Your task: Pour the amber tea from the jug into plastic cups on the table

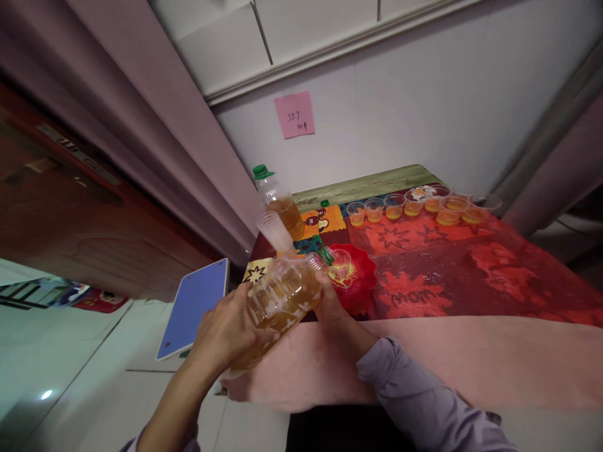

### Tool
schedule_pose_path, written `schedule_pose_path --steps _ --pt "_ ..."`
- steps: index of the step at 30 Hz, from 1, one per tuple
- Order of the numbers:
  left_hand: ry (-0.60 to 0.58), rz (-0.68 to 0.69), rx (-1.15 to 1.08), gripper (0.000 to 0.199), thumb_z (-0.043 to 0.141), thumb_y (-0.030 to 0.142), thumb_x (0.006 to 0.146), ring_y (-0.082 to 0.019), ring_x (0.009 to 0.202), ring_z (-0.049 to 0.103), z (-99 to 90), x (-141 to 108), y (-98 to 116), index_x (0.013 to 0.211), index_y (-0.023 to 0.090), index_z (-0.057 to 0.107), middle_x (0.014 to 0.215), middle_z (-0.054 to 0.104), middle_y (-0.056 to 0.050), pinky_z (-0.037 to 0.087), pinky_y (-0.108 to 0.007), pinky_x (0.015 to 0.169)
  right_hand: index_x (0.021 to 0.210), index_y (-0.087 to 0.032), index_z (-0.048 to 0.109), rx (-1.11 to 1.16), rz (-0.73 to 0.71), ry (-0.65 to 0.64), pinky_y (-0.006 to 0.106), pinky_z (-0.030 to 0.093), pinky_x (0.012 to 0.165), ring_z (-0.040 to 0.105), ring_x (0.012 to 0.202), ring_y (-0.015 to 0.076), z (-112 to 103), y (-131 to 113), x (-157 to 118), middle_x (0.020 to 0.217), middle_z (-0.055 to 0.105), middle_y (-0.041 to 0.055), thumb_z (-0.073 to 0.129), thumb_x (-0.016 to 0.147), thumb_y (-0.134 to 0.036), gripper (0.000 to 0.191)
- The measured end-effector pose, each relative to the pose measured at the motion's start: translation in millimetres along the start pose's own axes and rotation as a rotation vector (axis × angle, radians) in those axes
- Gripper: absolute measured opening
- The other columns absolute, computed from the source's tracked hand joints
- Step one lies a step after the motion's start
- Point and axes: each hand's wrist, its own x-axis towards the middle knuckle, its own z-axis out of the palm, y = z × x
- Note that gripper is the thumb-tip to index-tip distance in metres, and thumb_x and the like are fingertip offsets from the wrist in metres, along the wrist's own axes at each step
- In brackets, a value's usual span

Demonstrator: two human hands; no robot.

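Note:
A large clear plastic bottle (282, 298) of amber liquid lies tilted across my hands, its neck pointing up and right over a red scalloped plate (360, 285). My left hand (233, 329) is wrapped around the bottle's lower body. My right hand (330, 301) grips it near the shoulder; some of its fingers are hidden behind the bottle. Close to the bottle's mouth, a clear plastic cup (342, 260) sits on the plate. A green plastic ring or strap (324, 251) shows by the neck. Just behind the bottle leans a stack of clear cups (274, 231).
A second bottle (285, 210) with a green cap stands at the back left. Beside it lies a small green cap (325, 203). Several cups with a little amber liquid (394, 207) line the table's far side. A blue board (194, 307) is left of the table (424, 270).

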Motion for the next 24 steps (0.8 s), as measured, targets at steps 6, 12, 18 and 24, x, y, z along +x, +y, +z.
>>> schedule_pose_path --steps 6,12,18,24 --pt "-0.044 -0.01 0.064 0.086 0.086 0.051 0.068 -0.045 0.125 0.074 -4.4 0.3 4.5 0.143 0.019 0.06 0.139 0.076 -0.019 0.055 -0.053 0.104 0.125 -0.024 0.077 0.065 0.057 -0.001 0.054 0.055 0.12 0.073 0.132 0.0332 -2.2 5.8 4.1 0.123 0.084 0.0087 0.066 0.088 -0.07 0.06" --pt "-0.081 -0.014 0.102 0.093 0.084 0.049 0.072 -0.043 0.132 0.071 -9.0 0.9 8.5 0.153 0.018 0.053 0.149 0.071 -0.02 0.054 -0.05 0.106 0.126 -0.023 0.078 0.155 0.11 -0.003 0.049 0.051 0.124 0.07 0.136 0.0331 -3.5 6.8 3.7 0.129 0.084 0.0069 0.071 0.087 -0.07 0.061" --pt "-0.109 -0.027 0.124 0.091 0.083 0.051 0.074 -0.042 0.131 0.071 -11.8 1.2 11.1 0.154 0.018 0.054 0.147 0.073 -0.017 0.054 -0.048 0.102 0.122 -0.024 0.08 0.183 0.114 0.023 0.051 0.051 0.123 0.072 0.133 0.0339 -4.4 9.3 7.1 0.126 0.085 0.0052 0.075 0.083 -0.071 0.061" --pt "-0.112 -0.055 0.14 0.095 0.084 0.049 0.075 -0.042 0.135 0.07 -15.9 1.1 18.0 0.158 0.017 0.052 0.149 0.072 -0.019 0.054 -0.048 0.104 0.121 -0.025 0.08 0.198 0.094 0.032 0.051 0.049 0.125 0.071 0.135 0.0334 -6.9 13.7 10.9 0.129 0.084 0.005 0.075 0.084 -0.069 0.058"
